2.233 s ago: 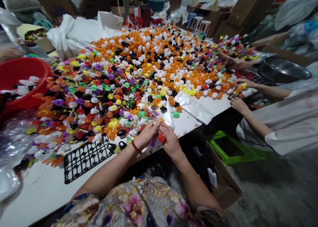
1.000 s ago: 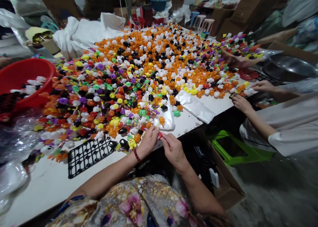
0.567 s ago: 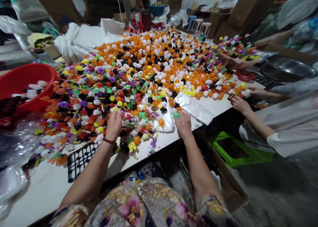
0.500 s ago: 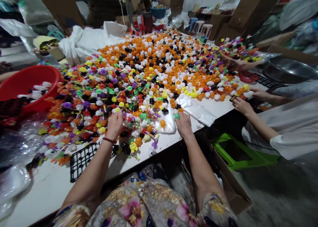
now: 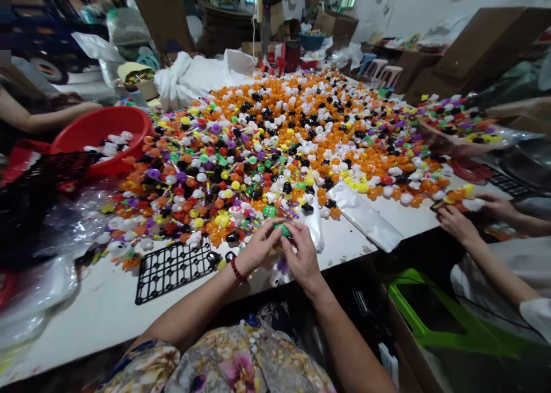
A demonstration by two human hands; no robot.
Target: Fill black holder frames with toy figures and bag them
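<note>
My left hand (image 5: pixel 259 248) and my right hand (image 5: pixel 303 258) meet in front of me, low over the near edge of the pile. Their fingertips close together on a small green plastic toy (image 5: pixel 284 230), partly covered by the fingers. A heap of small plastic toys (image 5: pixel 215 178) in orange, white, black, purple and green spreads beyond them, some on striped sticks. Just past my fingers lies another green toy head (image 5: pixel 270 211). On the table left of my left wrist rests a black plastic grid tray (image 5: pixel 172 271). Clear flat bags (image 5: pixel 365 216) lie to the right.
At left stands a red basin (image 5: pixel 144 123) with white pieces inside, a person's arm (image 5: pixel 47 117) behind it. Another person's hands (image 5: pixel 460 224) hold toys at the right table edge. Below them is a green stool (image 5: pixel 430 318). Clear plastic wrap (image 5: pixel 81 215) lies at left.
My left hand has left the pile and come right; my right hand has drawn in with the green toy, so both now touch it. The view has shifted left and up.
</note>
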